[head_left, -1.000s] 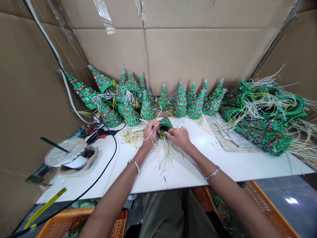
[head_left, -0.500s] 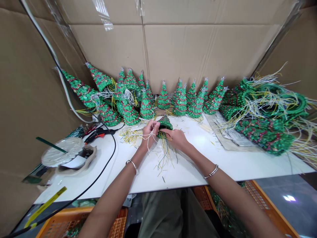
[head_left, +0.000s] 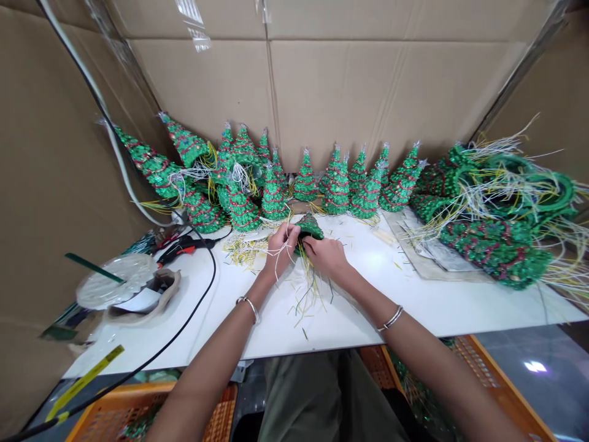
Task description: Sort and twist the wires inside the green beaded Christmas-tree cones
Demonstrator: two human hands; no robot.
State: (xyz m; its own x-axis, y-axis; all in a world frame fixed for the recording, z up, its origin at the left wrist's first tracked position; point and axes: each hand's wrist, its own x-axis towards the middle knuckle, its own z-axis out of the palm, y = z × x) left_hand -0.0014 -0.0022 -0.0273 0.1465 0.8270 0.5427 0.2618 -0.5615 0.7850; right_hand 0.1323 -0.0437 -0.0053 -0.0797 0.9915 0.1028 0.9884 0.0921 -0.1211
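A small green tinsel Christmas tree [head_left: 310, 224] lies tipped on the white table, its dark open base facing me. My left hand [head_left: 281, 247] is closed on the left rim of that base, and white wires [head_left: 278, 261] loop over its fingers. At the base opening, my right hand [head_left: 326, 255] has its fingers curled and pinched together; what they hold, if anything, is hidden. Beneath both hands, yellow and green wires [head_left: 309, 283] and cut bits spread over the table [head_left: 359, 322].
Several finished-looking trees [head_left: 335, 190] stand along the cardboard wall [head_left: 331, 92]. Trees with long loose wires [head_left: 497, 245] are piled at right. A glue gun [head_left: 179, 250], a plastic lid [head_left: 115, 279] and a black cable [head_left: 202, 294] are at left. Orange crates [head_left: 501, 383] sit below.
My right hand's fingers have drawn from stretched out to curled at the tree's base opening. My left hand keeps its hold on the rim. The view has shifted slightly.
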